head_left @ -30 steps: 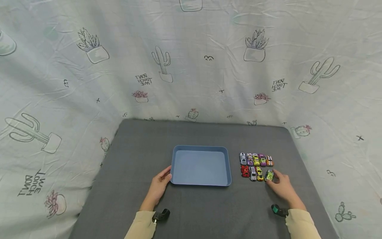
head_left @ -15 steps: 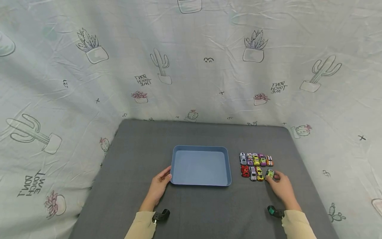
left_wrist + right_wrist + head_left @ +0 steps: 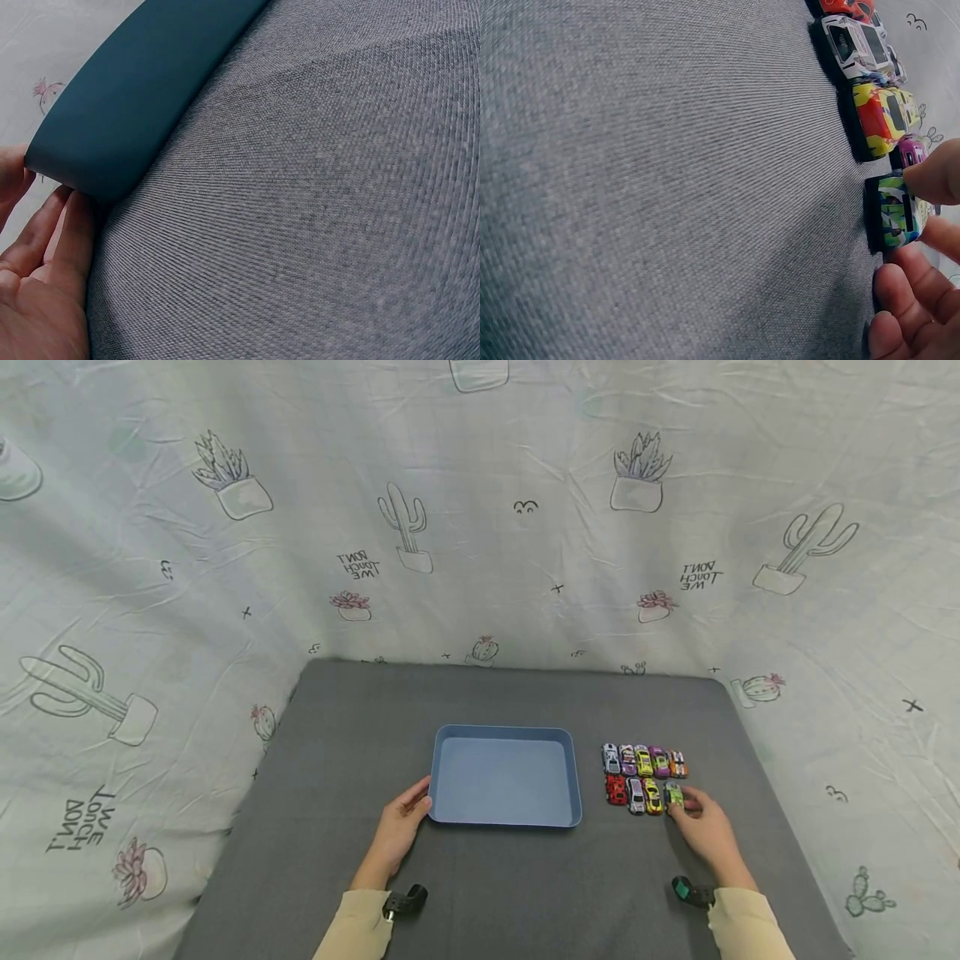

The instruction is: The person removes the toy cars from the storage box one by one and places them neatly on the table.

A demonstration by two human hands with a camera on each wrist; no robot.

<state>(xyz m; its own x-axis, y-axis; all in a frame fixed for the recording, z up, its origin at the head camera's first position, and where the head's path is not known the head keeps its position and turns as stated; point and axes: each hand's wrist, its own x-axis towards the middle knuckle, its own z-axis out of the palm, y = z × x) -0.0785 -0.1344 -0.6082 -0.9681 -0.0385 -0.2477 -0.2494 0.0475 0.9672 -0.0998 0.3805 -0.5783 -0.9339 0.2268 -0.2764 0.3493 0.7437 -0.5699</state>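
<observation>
A blue tray (image 3: 506,818) lies on the grey tabletop. At its near-left corner my left hand (image 3: 397,831) holds the edge, thumb and fingertips against the tray wall (image 3: 127,105) in the left wrist view. To the right stand two rows of small toy cars. My right hand (image 3: 705,835) pinches a green toy car (image 3: 896,214) between thumb and fingers, at the right end of the nearer row. Beside it are a yellow-and-red toy car (image 3: 881,120), a white toy car (image 3: 851,49) and a red toy car (image 3: 616,791). The fingers partly cover the green car.
Behind the nearer row, several more toy cars stand side by side, among them a yellow one (image 3: 643,761), a purple one (image 3: 659,762) and an orange-white one (image 3: 677,764). A patterned curtain (image 3: 480,527) surrounds the grey table (image 3: 495,893) at back and sides.
The green toy car has turned from a slant to nearly straight, in line with its row, and shifted slightly left with my right hand. My left hand and the tray stay put.
</observation>
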